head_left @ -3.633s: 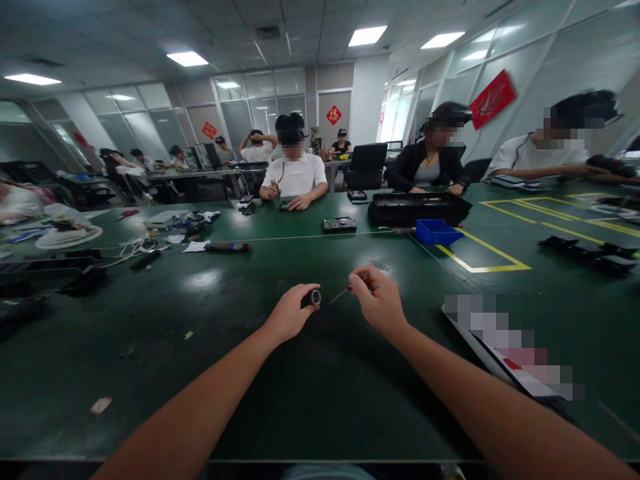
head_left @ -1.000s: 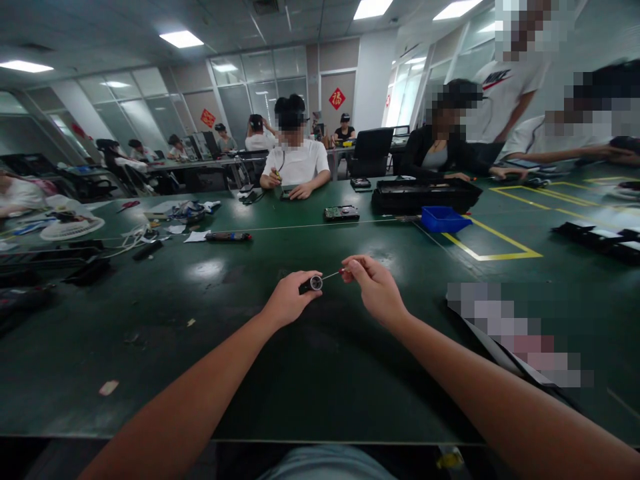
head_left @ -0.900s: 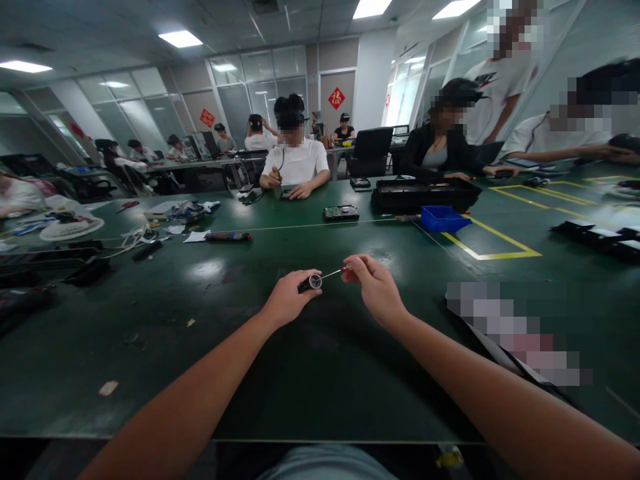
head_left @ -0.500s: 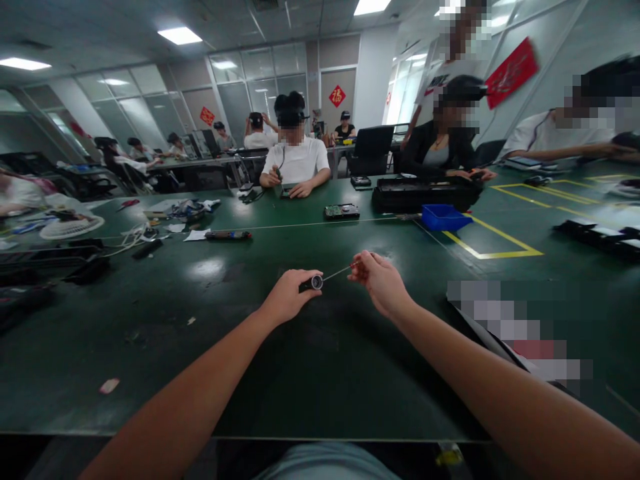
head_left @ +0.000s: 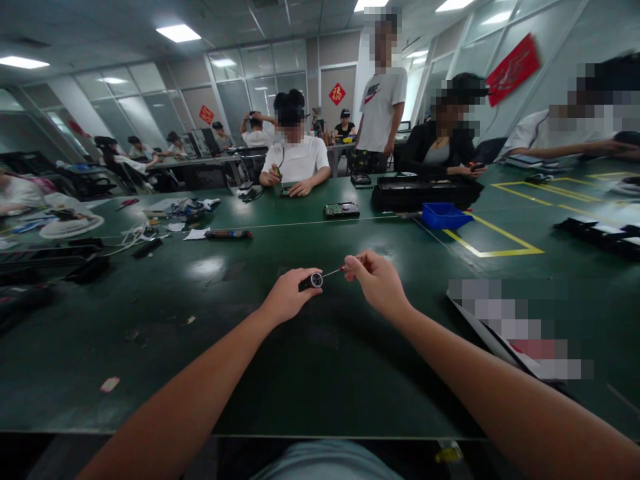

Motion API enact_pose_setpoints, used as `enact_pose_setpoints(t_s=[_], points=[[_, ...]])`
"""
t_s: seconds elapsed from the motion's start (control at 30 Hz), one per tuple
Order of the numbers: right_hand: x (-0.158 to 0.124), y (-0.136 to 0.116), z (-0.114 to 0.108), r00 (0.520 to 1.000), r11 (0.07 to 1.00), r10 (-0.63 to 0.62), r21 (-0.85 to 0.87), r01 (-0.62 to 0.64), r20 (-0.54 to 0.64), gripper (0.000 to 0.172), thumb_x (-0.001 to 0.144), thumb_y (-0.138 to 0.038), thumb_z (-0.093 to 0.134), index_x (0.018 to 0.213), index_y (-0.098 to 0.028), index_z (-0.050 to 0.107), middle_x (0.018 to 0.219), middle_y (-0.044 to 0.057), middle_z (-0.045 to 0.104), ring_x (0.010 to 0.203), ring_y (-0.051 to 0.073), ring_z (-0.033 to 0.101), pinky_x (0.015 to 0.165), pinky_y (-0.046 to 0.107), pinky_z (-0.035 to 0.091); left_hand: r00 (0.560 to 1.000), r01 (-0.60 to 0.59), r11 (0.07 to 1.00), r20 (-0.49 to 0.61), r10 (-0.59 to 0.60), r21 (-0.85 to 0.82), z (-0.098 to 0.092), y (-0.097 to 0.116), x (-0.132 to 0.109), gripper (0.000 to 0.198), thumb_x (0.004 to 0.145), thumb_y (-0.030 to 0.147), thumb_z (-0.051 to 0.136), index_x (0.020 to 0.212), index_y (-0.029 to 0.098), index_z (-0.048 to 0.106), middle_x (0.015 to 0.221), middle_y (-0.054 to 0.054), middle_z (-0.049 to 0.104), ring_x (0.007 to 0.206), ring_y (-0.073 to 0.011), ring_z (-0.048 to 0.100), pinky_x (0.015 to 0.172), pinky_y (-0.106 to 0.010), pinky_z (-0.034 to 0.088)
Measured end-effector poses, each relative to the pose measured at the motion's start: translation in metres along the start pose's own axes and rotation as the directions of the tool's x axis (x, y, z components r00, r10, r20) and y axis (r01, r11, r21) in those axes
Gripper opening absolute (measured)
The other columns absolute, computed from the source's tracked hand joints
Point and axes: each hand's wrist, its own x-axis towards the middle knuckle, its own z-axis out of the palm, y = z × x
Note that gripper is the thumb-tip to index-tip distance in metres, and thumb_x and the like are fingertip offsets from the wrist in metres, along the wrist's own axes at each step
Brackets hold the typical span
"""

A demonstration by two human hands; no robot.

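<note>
Thin tool [head_left: 333,272] at the end of a black tube [head_left: 305,284]

Close by, a little scrap [head_left: 110,385] lies on the green bench [head_left: 300,393]. Past it, the left hand [head_left: 285,295] pinches the tube, with the round end showing. The right hand [head_left: 377,281] pinches the tool by its red part. The tool's tip is right by the tube's round end; I can't tell if it goes in. Farther off sit a blue tray [head_left: 445,216] and a disk drive [head_left: 341,210]. Across the bench, a person [head_left: 303,157] in white sits, and another person [head_left: 383,110] stands behind.
</note>
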Motion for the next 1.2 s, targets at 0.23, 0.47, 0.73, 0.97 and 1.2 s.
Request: enact_pose_setpoints(t_s=[0.23,0.47,0.73,0.97,1.2], points=[[-0.006,-0.001,-0.001,0.985,0.963,-0.167,-0.211,0.17,0.029,0.022,0.089,-0.042,0.063,0.082,-0.021,0.064,0.069,0.001,0.066,0.061,0.015,0.058,0.057,0.028,0.041,1.0,-0.007,1.0,-0.025,0.007,-0.002,0.001,-0.005,0.001,0.04,0.086,0.029,0.071,0.125,0.026,0.065,0.119,-0.004,0.068,0.112,-0.0237,0.061,0.101,-0.04,0.044],[-0.008,-0.003,-0.002,0.978,0.976,-0.168,-0.117,0.182,0.122,0.022,0.098,-0.037,0.048,0.094,-0.021,0.063,0.071,0.0,0.063,0.065,0.015,0.059,0.062,0.029,0.043,0.999,-0.016,1.0,-0.032,0.016,-0.002,0.001,-0.006,0.0,0.038,0.086,0.028,0.071,0.123,0.025,0.065,0.116,-0.004,0.069,0.109,-0.0232,0.062,0.099,-0.039,0.045],[-0.007,0.0,0.0,0.987,0.992,-0.119,-0.038,0.124,0.112,0.024,0.098,-0.037,0.044,0.103,-0.022,0.062,0.069,-0.002,0.058,0.067,0.016,0.058,0.065,0.03,0.044,1.0,-0.007,1.0,-0.03,0.006,-0.019,0.001,-0.004,0.001,0.037,0.085,0.026,0.071,0.121,0.025,0.066,0.115,-0.004,0.069,0.108,-0.0224,0.062,0.099,-0.038,0.046],[0.0,0.009,0.008,0.999,0.955,0.025,0.294,-0.033,0.028,0.026,0.089,-0.045,0.057,0.094,-0.02,0.065,0.081,0.003,0.067,0.074,0.017,0.062,0.074,0.035,0.052,0.999,0.009,1.0,-0.04,-0.01,-0.013,0.0,-0.003,0.001,0.038,0.086,0.028,0.069,0.124,0.026,0.064,0.118,-0.003,0.068,0.111,-0.0229,0.061,0.1,-0.04,0.045],[0.005,0.018,0.014,0.942,0.73,0.329,0.615,-0.3,0.069,0.027,0.084,-0.047,0.066,0.084,-0.019,0.065,0.073,0.001,0.062,0.067,0.015,0.059,0.07,0.033,0.054,0.999,-0.045,0.997,-0.016,0.046,0.06,-0.005,-0.002,0.002,0.039,0.088,0.029,0.068,0.126,0.027,0.062,0.121,-0.004,0.067,0.115,-0.0236,0.059,0.112,-0.049,0.034]])
